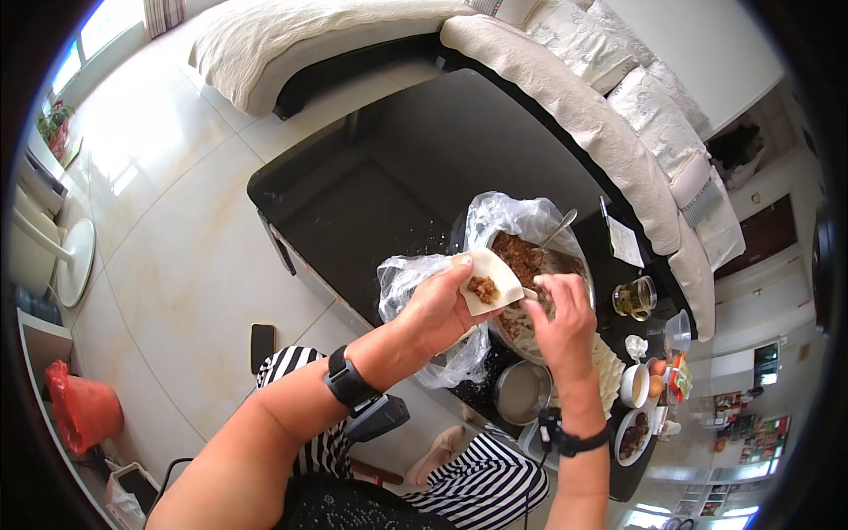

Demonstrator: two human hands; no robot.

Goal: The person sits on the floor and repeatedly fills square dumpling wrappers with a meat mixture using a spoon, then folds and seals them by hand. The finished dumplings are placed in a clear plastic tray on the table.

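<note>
A square dough wrapper (507,283) lies across the fingers of my left hand (434,308), its thumb pressed on the upper left edge. A small mound of brown minced filling (483,289) sits on the wrapper. My right hand (566,318) is at the wrapper's right corner with thumb and forefinger close together; whether they pinch the corner or a small tool is unclear. Behind both hands is a large bowl (584,255) of brown filling (520,255), with a metal spoon (560,227) leaning in it. Clear plastic bags (411,278) lie beside the bowl and partly under my left hand.
On the black table (411,159), a round metal bowl (523,392) and pale wrappers (606,374) stand near my right wrist. Further right are a glass mug (635,298), a white bowl (636,385) and a plate (635,437). A phone (263,348) lies left of my knee.
</note>
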